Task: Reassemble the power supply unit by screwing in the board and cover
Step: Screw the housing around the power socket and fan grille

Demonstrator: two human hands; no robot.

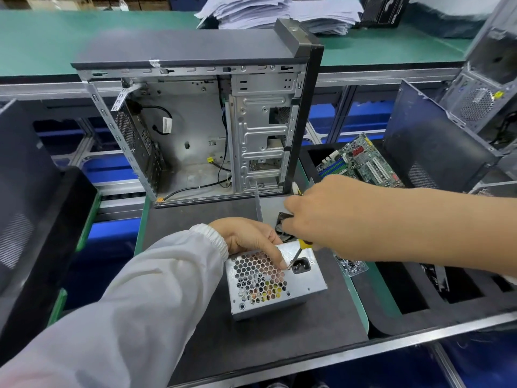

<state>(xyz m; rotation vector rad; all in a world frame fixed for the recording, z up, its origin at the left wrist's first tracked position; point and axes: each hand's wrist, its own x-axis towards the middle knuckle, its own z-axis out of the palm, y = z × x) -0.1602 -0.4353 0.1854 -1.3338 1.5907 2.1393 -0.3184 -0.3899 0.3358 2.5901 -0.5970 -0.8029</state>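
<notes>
The silver power supply unit (272,284) stands on the dark mat, its honeycomb grille and black power socket facing me. My left hand (251,238) grips its top edge, the index finger reaching down beside the socket. My right hand (321,217) holds a yellow-handled screwdriver (300,247), whose tip meets the face just left of the socket, by my left fingertip. A screw there is too small to make out. A black fan part shows behind the unit, mostly hidden by my hands.
An open, gutted computer case (201,121) stands behind the unit. A clear bag of screws (351,266) lies to the right. A motherboard (361,161) sits in a black foam tray (414,309). Dark side panels lean at left and right. Papers are stacked on the green bench.
</notes>
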